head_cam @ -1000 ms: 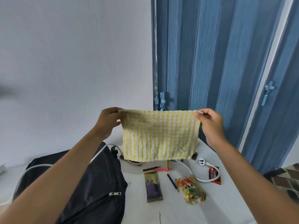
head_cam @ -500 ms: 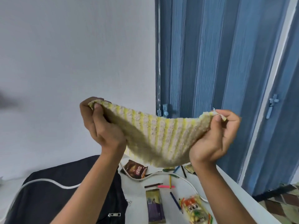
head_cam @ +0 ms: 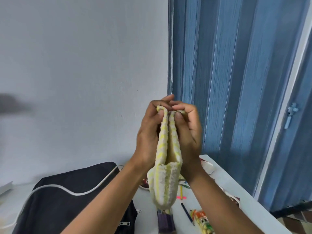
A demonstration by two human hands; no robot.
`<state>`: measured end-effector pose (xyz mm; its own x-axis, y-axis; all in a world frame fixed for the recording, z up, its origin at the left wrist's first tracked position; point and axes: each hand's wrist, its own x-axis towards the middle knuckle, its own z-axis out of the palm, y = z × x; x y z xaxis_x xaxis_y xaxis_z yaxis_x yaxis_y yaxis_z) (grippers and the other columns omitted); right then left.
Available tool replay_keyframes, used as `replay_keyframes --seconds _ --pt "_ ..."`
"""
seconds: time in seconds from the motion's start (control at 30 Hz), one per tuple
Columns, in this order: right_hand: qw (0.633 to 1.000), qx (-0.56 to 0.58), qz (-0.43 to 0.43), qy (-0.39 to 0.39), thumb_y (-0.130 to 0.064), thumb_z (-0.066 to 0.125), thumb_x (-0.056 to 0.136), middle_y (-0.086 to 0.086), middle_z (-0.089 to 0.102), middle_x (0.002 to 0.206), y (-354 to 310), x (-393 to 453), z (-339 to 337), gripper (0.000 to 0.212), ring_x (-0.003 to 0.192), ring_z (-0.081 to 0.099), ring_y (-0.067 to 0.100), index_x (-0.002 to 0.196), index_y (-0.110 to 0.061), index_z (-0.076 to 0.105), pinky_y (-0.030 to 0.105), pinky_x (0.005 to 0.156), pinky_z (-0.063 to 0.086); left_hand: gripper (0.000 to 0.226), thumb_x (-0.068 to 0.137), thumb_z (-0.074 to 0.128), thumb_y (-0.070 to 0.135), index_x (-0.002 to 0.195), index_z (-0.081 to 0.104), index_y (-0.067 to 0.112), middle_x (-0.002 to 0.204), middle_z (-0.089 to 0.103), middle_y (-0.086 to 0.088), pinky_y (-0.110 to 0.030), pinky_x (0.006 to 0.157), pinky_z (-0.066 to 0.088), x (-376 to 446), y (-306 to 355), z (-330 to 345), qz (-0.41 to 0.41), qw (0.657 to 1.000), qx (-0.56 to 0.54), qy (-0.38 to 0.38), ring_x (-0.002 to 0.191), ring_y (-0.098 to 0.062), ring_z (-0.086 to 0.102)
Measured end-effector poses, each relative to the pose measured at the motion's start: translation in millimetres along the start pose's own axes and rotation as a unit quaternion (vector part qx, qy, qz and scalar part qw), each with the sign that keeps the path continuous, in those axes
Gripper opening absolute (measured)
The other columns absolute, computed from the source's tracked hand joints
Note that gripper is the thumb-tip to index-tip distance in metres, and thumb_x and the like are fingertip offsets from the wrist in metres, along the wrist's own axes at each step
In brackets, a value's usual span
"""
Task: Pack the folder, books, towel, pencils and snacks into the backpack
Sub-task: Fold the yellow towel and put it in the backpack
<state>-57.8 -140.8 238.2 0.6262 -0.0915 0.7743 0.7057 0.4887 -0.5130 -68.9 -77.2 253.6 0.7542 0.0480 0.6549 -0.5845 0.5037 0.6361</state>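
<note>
Folded towel [head_cam: 166, 176] hanging below both hands' pinching grip at its top corners

No readable text anywhere: print on the orange and yellow snack bag [head_cam: 203, 222] at the lower edge too blurred to make out, purple snack packet [head_cam: 165, 222] mostly hidden behind the towel [head_cam: 166, 181] with no legible label, red wrapper [head_cam: 145, 182] beside the backpack [head_cam: 67, 200] showing only a sliver, lettering unclear
</note>
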Motion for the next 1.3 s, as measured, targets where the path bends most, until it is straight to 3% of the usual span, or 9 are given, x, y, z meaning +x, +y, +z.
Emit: replay_keyframes --seconds 0.1,0.2,0.37,0.47,0.57,0.77,0.93,1.17,1.3 --pt "0.999 -0.043 -0.002 0.0 -0.008 0.039 0.1 -0.001 0.063 0.116 1.9 -4.2 3.0 0.018 0.112 0.06 0.02 0.099 -0.018 0.055 0.035 0.094 0.048 0.031 0.097 0.044 0.014 0.107 0.064 0.035 0.125 0.059 0.001 -0.02 0.09 0.047 15.8 -9.7 0.9 -0.03 0.993 0.07 0.095 0.113 -0.011 0.06" --pt "0.991 -0.133 -0.028 0.014 -0.011 0.041 0.099 -0.005 0.061 0.087 2.0 -4.6 1.2 0.013 0.082 0.06 0.009 0.096 -0.018 0.052 0.024 0.073 0.049 0.027 0.103 0.036 0.024 0.128 0.037 0.033 0.135 0.038 0.009 -0.002 0.087 0.04 10.7 -13.3 -9.7 0.0 0.954 0.285 0.093 0.109 0.015 0.047" --pt "0.959 -0.276 -0.019 0.056 -0.008 0.046 0.097 -0.015 0.051 0.075 12.4 10.2 -24.6 0.008 0.066 0.05 -0.005 0.098 -0.015 0.05 0.013 0.064 0.04 0.073 0.089 0.036 0.067 0.116 0.063 0.005 0.115 0.06 -0.019 -0.041 0.095 0.042 -12.2 1.0 -49.7 -0.193 0.969 0.154 0.022 0.106 -0.031 0.056" --pt "0.955 -0.28 0.068 0.075 -0.006 0.049 0.096 -0.004 0.051 0.088 21.7 17.5 -43.6 0.012 0.067 0.049 -0.001 0.101 -0.017 0.051 0.019 0.066 0.04 0.101 0.073 0.033 0.083 0.136 0.05 0.006 0.135 0.056 -0.015 -0.046 0.104 0.041 -30.2 -9.7 -72.8 -0.25 0.965 0.077 -0.011 0.124 -0.031 0.054" --pt "0.947 -0.238 0.183 0.111 -0.008 0.052 0.094 0.007 0.054 0.098 32.6 19.0 -59.6 0.016 0.071 0.051 0.013 0.097 -0.024 0.052 0.031 0.064 0.043 0.075 0.072 0.072 0.052 0.131 0.053 0.01 0.126 0.063 -0.016 -0.047 0.088 0.053 -52.9 -30.6 -82.8 -0.294 0.941 0.166 -0.013 0.107 -0.031 0.065" --pt "0.9 -0.055 0.4 0.163 -0.018 0.061 0.092 0.007 0.066 0.083 40.3 2.9 -95.0 0.005 0.07 0.064 0.017 0.091 -0.013 0.06 0.032 0.063 0.051 0.047 0.078 0.064 0.012 0.124 0.059 0.0 0.123 0.064 -0.022 -0.051 0.096 0.049 -63.5 -50.6 -101.9 -0.35 0.934 0.03 0.068 0.11 -0.038 0.062" --pt "0.784 0.11 0.609 0.04 -0.062 0.065 0.074 0.013 0.07 0.096 71.0 -64.6 -125.3 0.063 0.087 0.069 0.028 0.105 -0.007 0.068 0.039 0.074 0.054 0.038 0.087 0.056 0.008 0.124 0.057 0.002 0.11 0.067 -0.02 -0.044 0.078 0.057 -68.6 -56.4 -111.5 -0.346 0.932 -0.024 0.101 0.093 -0.033 0.068" --pt "0.795 0.138 0.591 -0.003 -0.021 0.09 0.056 0.019 0.066 0.118 86.9 -98.4 -116.1 0.07 0.102 0.067 0.029 0.117 0.001 0.065 0.038 0.082 0.057 0.026 0.092 0.056 0.01 0.117 0.056 0.005 0.117 0.064 -0.022 -0.049 0.087 0.053 -82.2 -65.4 -130.3 -0.371 0.909 0.048 0.183 0.107 -0.037 0.064" --pt "0.819 0.076 0.569 0.01 -0.004 0.067 0.073 0.023 0.063 0.12 90.5 -96.2 -118.7 0.047 0.108 0.063 0.036 0.12 0.003 0.061 0.042 0.087 0.053 0.024 0.099 0.05 0.013 0.123 0.054 0.014 0.118 0.067 -0.012 -0.042 0.081 0.056 -90.0 -66.0 -134.1 -0.344 0.899 0.178 0.203 0.103 -0.027 0.068"
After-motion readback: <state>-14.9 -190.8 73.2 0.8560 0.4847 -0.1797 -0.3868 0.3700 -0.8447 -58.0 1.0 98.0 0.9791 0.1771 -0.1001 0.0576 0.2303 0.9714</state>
